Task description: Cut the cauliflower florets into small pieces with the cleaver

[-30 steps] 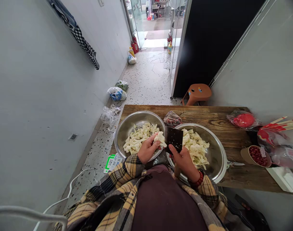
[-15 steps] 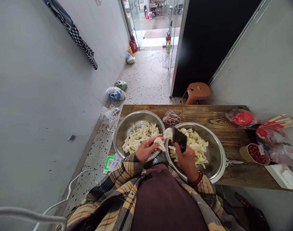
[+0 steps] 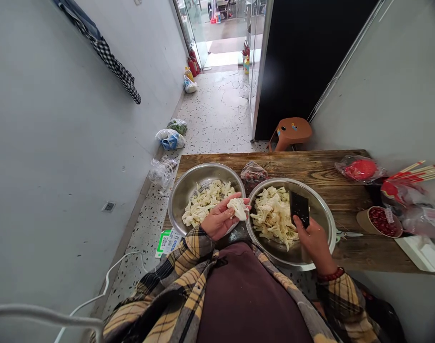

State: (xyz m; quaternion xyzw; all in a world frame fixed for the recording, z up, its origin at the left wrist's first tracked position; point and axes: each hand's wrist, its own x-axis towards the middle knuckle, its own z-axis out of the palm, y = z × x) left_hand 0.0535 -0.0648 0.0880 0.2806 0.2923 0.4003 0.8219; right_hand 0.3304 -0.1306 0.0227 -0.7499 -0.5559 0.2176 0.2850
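Observation:
My left hand [image 3: 217, 223] grips a piece of cauliflower [image 3: 238, 208] between thumb and fingers, above the gap between two steel basins. In my right hand [image 3: 313, 242] is a cleaver [image 3: 299, 208] with a dark rectangular blade, raised over the right side of the right basin [image 3: 322, 252]. Small white bits cling to the blade; its handle is hidden in my grip. Cut cauliflower florets [image 3: 272, 216] are heaped in that basin. More cauliflower [image 3: 205, 204] lies in the left basin [image 3: 175, 190], just beyond my left hand.
The basins stand on a wooden table [image 3: 317, 166]. A bag of dark red items [image 3: 253, 174] sits behind them. To the right are scissors [image 3: 348, 234], a paper tub of red pieces [image 3: 381, 221] and bundled sticks [image 3: 417, 171]. An orange stool [image 3: 294, 129] stands beyond the table.
My right hand has carried the cleaver right, away from the left hand's cauliflower. The white piece beside the blade is no longer there. My left hand has turned its piece slightly.

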